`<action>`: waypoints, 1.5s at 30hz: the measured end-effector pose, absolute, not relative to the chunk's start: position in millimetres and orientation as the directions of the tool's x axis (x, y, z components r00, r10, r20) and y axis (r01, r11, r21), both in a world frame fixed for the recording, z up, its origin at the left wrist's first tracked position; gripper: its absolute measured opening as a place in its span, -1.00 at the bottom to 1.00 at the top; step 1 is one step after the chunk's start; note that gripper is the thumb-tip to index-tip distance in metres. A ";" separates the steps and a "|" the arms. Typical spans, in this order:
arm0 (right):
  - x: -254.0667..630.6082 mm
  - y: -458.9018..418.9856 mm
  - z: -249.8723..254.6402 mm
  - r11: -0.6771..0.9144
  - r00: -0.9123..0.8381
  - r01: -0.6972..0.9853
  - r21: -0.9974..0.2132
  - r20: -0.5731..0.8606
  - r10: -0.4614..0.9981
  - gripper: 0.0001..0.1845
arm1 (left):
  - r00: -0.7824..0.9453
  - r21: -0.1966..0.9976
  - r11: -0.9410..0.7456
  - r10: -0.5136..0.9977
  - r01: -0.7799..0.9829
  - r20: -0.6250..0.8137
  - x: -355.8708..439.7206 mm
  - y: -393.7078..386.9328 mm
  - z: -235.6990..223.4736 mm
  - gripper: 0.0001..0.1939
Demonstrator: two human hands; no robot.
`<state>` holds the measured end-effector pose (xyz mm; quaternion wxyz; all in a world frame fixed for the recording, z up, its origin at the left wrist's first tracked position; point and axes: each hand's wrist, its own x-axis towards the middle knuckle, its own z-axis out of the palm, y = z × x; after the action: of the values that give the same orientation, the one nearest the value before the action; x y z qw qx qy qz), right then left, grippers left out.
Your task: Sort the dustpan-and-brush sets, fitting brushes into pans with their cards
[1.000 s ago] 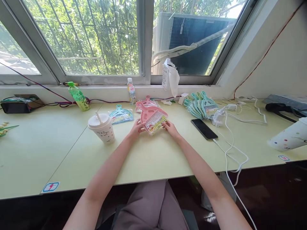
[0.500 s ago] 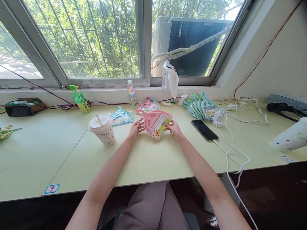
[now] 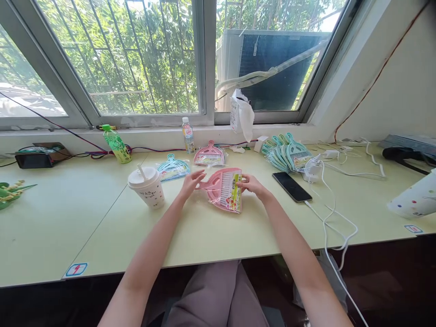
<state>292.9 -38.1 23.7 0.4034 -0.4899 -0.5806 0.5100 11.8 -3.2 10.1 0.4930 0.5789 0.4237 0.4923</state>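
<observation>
A pink mini dustpan and brush set [image 3: 220,190] in clear wrap is held low over the table in front of me, its handle pointing left. My left hand [image 3: 191,182] is closed at the handle end, and its fingers partly hide the tip. At the opposite side, my right hand [image 3: 251,184] pinches the edge with the yellow-green label. Just behind lie another pink dustpan set [image 3: 210,154] and a blue dustpan set [image 3: 172,168], both wrapped. A pile of green and blue dustpan sets [image 3: 288,153] sits at the back right.
Left of my hands stands a white lidded cup [image 3: 148,188] with a straw. A black phone [image 3: 292,186] and white cables [image 3: 327,213] lie to the right. Along the window side stand a green bottle [image 3: 117,145] and a clear bottle [image 3: 188,136]. Another cup [image 3: 413,197] is far right.
The pink dustpan set has turned so its handle points left instead of up-left, and it has come lower and nearer to me. My left hand has shifted slightly left onto the handle end.
</observation>
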 end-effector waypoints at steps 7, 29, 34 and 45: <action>295.6 -39.5 24.2 0.013 -0.255 0.211 -0.977 -0.043 0.966 -0.46 | 0.092 0.995 -0.091 0.992 0.031 0.088 20.8 -10.5 6.0 -0.60; 302.6 -17.8 1.1 0.041 0.106 -0.013 -0.999 0.040 0.994 -0.38 | 0.265 0.990 0.031 0.964 -0.139 0.007 7.6 5.1 -10.1 -0.51; 319.4 -13.5 0.6 -0.023 0.088 -0.059 -0.998 -0.028 0.996 -0.40 | -0.160 0.919 -0.037 0.987 -0.392 -0.029 -8.7 22.7 -12.5 -0.77; 328.8 -9.0 -11.2 0.014 0.263 -0.146 -0.989 -0.025 0.965 -0.51 | -0.295 0.933 0.059 0.940 -0.355 -0.172 -16.9 31.7 -14.2 -0.74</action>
<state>328.8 -9.0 -11.2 0.5959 -0.5255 -0.3896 0.4657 -16.9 31.7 -14.2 0.5196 0.2869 0.5095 0.6230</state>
